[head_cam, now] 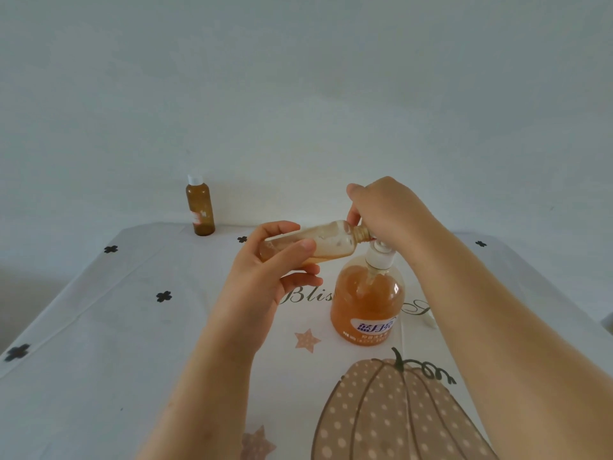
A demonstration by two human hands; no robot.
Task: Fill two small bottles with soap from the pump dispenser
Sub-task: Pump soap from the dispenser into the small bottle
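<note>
clear cylindrical plastic bottle [331, 241] sideways in left hand [265, 280]

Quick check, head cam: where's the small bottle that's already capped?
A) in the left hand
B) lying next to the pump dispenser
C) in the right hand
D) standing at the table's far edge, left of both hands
D: the capped amber bottle stands upright at the far edge of the table, untouched; the left hand holds the uncapped bottle at the pump dispenser.
</note>
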